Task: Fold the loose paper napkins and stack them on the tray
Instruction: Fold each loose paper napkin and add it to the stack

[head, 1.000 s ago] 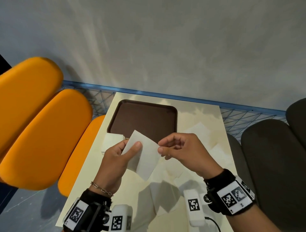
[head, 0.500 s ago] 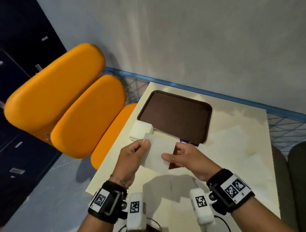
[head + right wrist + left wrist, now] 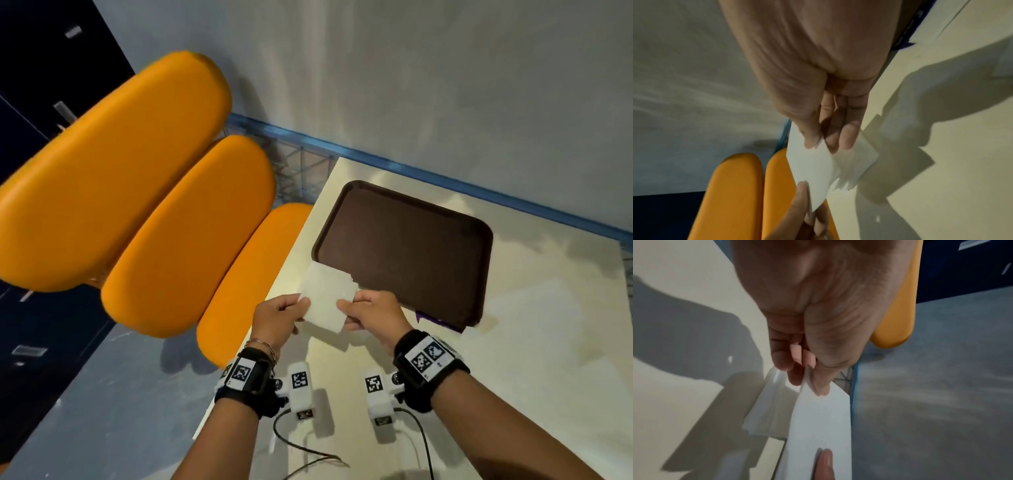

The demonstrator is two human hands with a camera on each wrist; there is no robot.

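Note:
A white folded paper napkin (image 3: 325, 313) hangs just above the table, held by both hands. My left hand (image 3: 303, 306) pinches its left edge between thumb and fingers (image 3: 813, 378). My right hand (image 3: 344, 306) pinches its right edge (image 3: 818, 142). In the wrist views the napkin (image 3: 822, 426) (image 3: 812, 162) is flat and taut. A stack of folded napkins (image 3: 320, 274) (image 3: 768, 410) lies on the table under and behind it, against the near left corner of the dark brown tray (image 3: 404, 246). Nothing lies on the visible tray surface.
The cream table (image 3: 513, 377) carries pale loose napkins (image 3: 534, 308) at the right and a purple scrap (image 3: 431, 323) under the tray's near edge. Orange seat cushions (image 3: 191, 233) stand to the left. A blue wire rail (image 3: 411, 171) runs along the grey wall.
Both hands carried the napkin forward and left, from mid-table to over the stack by the tray's corner. It went from hanging slanted to being held flat between them.

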